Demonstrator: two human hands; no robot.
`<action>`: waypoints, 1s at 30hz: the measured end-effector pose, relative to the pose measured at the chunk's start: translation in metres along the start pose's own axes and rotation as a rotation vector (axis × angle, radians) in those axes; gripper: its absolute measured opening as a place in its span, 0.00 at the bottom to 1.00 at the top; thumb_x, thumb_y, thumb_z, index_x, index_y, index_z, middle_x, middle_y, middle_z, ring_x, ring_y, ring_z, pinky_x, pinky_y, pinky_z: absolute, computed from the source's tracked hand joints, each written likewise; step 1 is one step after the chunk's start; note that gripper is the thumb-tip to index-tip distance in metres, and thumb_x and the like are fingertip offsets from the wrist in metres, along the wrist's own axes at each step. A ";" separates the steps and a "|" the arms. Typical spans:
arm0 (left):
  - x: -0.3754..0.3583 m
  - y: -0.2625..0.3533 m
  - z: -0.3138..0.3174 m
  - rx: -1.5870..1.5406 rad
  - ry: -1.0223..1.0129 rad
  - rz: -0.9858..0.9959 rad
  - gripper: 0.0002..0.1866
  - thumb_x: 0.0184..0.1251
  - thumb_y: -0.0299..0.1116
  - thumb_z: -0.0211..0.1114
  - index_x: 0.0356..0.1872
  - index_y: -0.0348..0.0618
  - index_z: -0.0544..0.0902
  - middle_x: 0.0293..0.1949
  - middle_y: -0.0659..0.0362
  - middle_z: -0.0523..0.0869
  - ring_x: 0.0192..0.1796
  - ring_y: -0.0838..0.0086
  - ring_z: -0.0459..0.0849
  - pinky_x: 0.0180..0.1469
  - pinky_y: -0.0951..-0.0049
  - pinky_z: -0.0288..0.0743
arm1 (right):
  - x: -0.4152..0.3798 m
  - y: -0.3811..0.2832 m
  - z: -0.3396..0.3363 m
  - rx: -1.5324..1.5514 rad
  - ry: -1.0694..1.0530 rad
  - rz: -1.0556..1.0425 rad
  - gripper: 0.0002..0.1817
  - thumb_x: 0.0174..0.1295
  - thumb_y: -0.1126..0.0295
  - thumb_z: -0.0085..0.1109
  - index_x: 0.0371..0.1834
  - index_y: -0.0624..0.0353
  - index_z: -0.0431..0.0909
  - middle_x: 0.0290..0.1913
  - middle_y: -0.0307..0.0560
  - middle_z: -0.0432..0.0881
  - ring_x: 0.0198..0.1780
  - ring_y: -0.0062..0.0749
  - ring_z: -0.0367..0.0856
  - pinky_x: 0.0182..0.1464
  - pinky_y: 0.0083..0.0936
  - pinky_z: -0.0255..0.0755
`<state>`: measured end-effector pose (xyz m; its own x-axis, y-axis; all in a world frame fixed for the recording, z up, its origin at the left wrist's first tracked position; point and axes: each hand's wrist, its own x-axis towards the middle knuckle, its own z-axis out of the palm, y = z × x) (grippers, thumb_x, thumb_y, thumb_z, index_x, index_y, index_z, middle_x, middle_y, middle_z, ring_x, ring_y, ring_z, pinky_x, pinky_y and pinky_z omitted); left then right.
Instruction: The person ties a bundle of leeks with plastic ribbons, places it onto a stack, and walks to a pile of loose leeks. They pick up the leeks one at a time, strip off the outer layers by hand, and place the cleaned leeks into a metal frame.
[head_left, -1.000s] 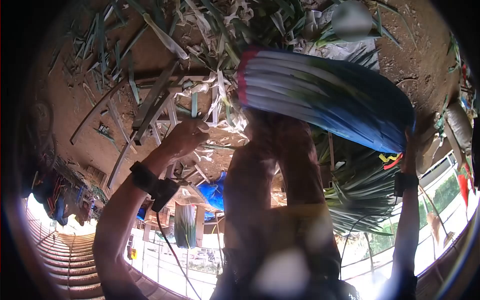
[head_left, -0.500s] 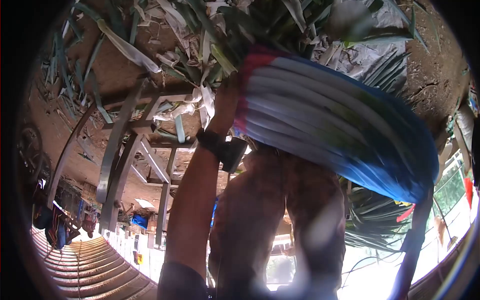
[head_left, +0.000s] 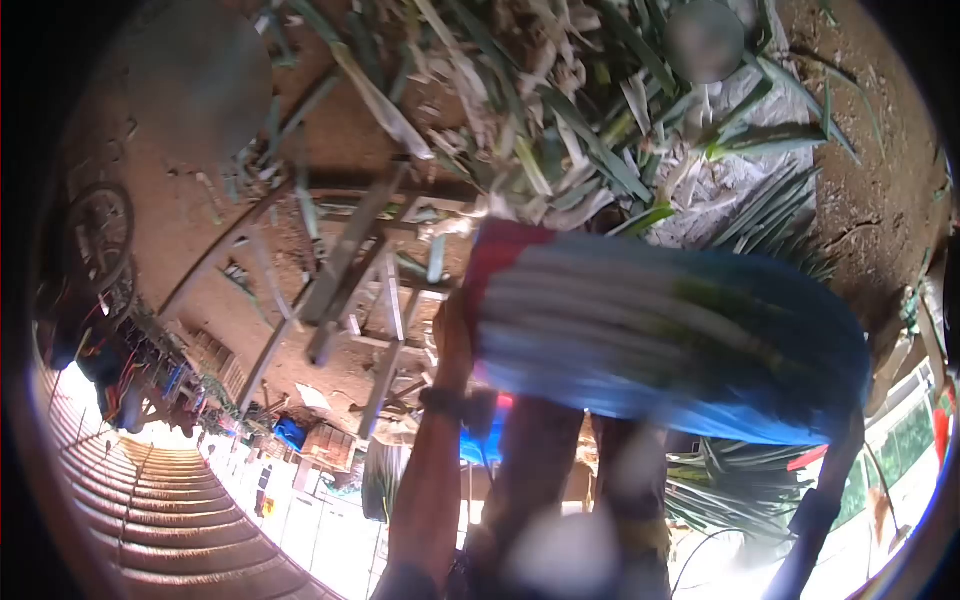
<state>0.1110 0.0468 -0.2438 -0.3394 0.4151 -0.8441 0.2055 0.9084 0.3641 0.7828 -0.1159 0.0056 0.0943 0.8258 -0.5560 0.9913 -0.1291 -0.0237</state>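
A large bundle of leeks [head_left: 640, 320] spans the middle of the head view, its long pale stalks showing through a plastic wrapper with blue and red parts. At its left end, my left hand [head_left: 455, 335] grips the red edge, with a dark watch on that wrist. My right hand [head_left: 848, 435] holds the far right end from below; most of its fingers are hidden by the wrapper. Below the bundle my legs [head_left: 530, 470] show, partly blurred.
Loose leek leaves [head_left: 590, 130] litter the brown ground beyond the bundle, partly on a pale sheet [head_left: 700, 205]. Metal stands or stools [head_left: 350, 260] are on the left. More green leaves [head_left: 740, 485] lie at the lower right. A wheel [head_left: 100, 235] and people [head_left: 120, 390] are at the far left.
The bundle has come lower in view and lies more level, both hands still on it. The ground and stands have shifted as the camera turned.
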 end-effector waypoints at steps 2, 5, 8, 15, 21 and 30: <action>-0.062 0.013 -0.043 0.006 0.112 -0.082 0.24 0.78 0.50 0.45 0.44 0.38 0.81 0.34 0.59 0.78 0.35 0.74 0.73 0.37 0.67 0.69 | 0.021 -0.021 -0.020 0.283 0.052 0.122 0.34 0.67 0.64 0.59 0.73 0.63 0.58 0.70 0.57 0.65 0.68 0.56 0.65 0.70 0.46 0.60; -0.167 0.053 -0.096 -0.423 0.272 -0.199 0.22 0.77 0.49 0.48 0.44 0.40 0.81 0.33 0.63 0.78 0.35 0.77 0.73 0.35 0.68 0.68 | 0.022 -0.028 -0.059 0.610 0.072 0.314 0.31 0.66 0.63 0.60 0.69 0.61 0.61 0.65 0.53 0.68 0.63 0.51 0.68 0.66 0.42 0.62; -0.236 0.028 -0.196 -0.260 0.303 -0.097 0.17 0.76 0.46 0.51 0.38 0.46 0.81 0.28 0.67 0.74 0.31 0.82 0.69 0.31 0.74 0.65 | 0.006 -0.018 -0.081 0.728 0.058 0.437 0.21 0.67 0.63 0.59 0.59 0.60 0.69 0.53 0.46 0.73 0.53 0.40 0.72 0.57 0.35 0.66; -0.414 0.111 -0.346 -0.474 0.524 -0.102 0.14 0.72 0.52 0.53 0.36 0.55 0.76 0.25 0.69 0.68 0.26 0.80 0.66 0.30 0.75 0.65 | 0.032 -0.163 -0.261 1.288 0.055 0.576 0.22 0.58 0.67 0.67 0.54 0.66 0.76 0.42 0.41 0.80 0.41 0.25 0.76 0.46 0.23 0.71; -0.463 0.132 -0.369 -0.502 0.626 -0.086 0.17 0.69 0.50 0.53 0.29 0.49 0.77 0.21 0.66 0.69 0.23 0.79 0.67 0.23 0.70 0.63 | 0.089 -0.281 -0.433 1.220 0.017 0.251 0.21 0.61 0.65 0.66 0.53 0.70 0.79 0.46 0.46 0.82 0.44 0.32 0.78 0.50 0.27 0.72; -0.360 0.198 -0.350 -0.696 0.393 -0.126 0.25 0.73 0.59 0.46 0.38 0.50 0.82 0.23 0.69 0.72 0.22 0.81 0.68 0.24 0.76 0.63 | 0.184 -0.399 -0.564 1.023 0.083 0.045 0.22 0.64 0.64 0.65 0.51 0.74 0.80 0.48 0.51 0.84 0.45 0.38 0.78 0.52 0.32 0.72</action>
<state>-0.0474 0.0950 0.2698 -0.6466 0.1769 -0.7420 -0.4301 0.7188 0.5461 0.4566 0.3977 0.3813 0.1745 0.8389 -0.5156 0.4375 -0.5351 -0.7226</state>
